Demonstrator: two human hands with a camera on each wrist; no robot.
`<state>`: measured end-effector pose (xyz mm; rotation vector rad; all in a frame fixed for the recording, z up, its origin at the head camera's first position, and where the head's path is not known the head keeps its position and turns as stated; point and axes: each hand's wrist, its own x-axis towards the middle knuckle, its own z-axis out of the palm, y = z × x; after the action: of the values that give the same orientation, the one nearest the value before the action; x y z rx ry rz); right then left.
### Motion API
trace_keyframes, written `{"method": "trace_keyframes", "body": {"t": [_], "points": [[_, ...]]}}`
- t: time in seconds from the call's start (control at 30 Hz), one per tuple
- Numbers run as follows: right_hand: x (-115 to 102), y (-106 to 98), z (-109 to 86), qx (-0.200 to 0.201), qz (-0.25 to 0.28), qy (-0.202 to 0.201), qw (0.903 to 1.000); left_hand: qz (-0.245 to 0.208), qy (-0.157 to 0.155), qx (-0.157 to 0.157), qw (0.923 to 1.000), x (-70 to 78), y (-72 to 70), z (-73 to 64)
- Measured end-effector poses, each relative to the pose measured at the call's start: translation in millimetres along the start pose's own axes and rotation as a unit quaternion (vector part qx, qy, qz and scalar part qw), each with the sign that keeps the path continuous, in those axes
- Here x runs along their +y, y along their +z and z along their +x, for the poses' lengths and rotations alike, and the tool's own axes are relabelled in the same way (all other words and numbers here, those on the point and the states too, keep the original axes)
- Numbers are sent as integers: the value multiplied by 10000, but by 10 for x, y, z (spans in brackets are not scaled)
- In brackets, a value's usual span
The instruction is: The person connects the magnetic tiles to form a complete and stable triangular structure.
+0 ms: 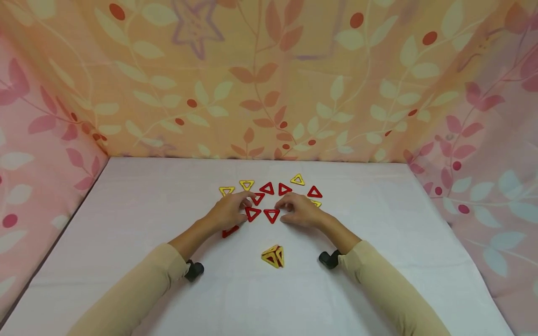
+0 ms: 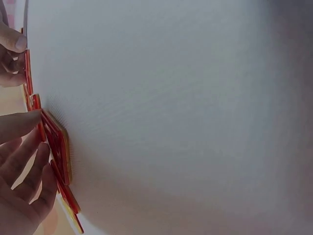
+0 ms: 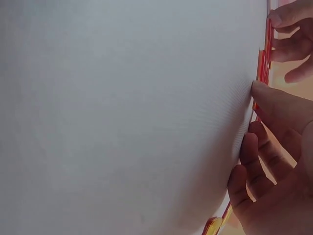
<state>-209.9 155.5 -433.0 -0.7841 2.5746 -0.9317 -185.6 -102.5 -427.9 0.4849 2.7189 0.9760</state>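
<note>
POSN. STATUS, HEAD VIEW REF.

Datum: ctr. red triangle (image 1: pixel 271 211), flat on tabletop (image 1: pixel 126 200) betw. both hands, tip twd. 6 o'clock. Second red triangle (image 1: pixel 253 209): just beside datum, 9 o'clock.

Left hand (image 1: pixel 227 211): 9 o'clock, thumb at edge of second red triangle, fingers bent; cannot tell if gripping. Right hand (image 1: pixel 300 211): 3 o'clock, just beside datum, fingers loosely bent, no pc. held.

Other red pcs.: upper-left red triangle (image 1: pixel 262 198) betw. 10 & 11 o'clock; far red triangle (image 1: pixel 314 195) at 2 o'clock; lower red triangle (image 1: pixel 230 231) at approx. 8 o'clock, partly hidden by left hand.

Yellow triangle (image 1: pixel 297 182): approx. 1 o'clock, beyond right hand. Yellow-red assy. (image 1: pixel 268 257): 6 o'clock, apart from loose pcs.

Perimeter: beige sleeves (image 1: pixel 130 289); floral cloth (image 1: pixel 269 112) at 12 o'clock.
</note>
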Motion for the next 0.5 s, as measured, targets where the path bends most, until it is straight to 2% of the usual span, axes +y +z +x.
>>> {"method": "trace_keyframes", "body": {"t": [0.5], "points": [[-29,12,3,74,-255,-29,9996,70,121,95,9999,52,45,-13]]}}
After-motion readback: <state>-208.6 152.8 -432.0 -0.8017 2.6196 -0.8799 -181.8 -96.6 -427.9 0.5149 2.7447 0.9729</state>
